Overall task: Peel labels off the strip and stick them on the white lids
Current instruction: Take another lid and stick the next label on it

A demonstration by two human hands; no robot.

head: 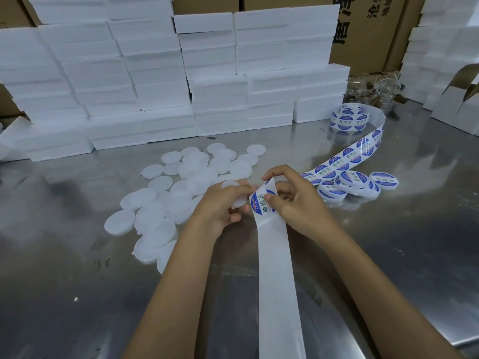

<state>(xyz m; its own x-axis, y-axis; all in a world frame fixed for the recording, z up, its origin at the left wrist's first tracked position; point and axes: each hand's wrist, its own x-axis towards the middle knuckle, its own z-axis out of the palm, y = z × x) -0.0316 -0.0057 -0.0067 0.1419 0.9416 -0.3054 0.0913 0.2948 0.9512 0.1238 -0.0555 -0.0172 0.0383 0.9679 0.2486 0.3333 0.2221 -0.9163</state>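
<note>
The surface [77,255] is shiny grey metal and reflects the light. At its far side stand many white foam boxes [155,73] in stacks, like a wall, and brown cardboard cartons [363,29] with black printed characters stand behind them. In the middle of the surface lies a heap of plain white lids [181,182]. To the right is a small pile of lids with labels [350,185], and the label strip [360,151] runs from a loose coil at the back to the hands. The left hand [223,206] grasps one white lid [239,200] in its fingers. The right hand [293,200] pinches a blue and white label [260,203] on the strip. The empty backing paper [277,281] hangs toward the person.
</note>
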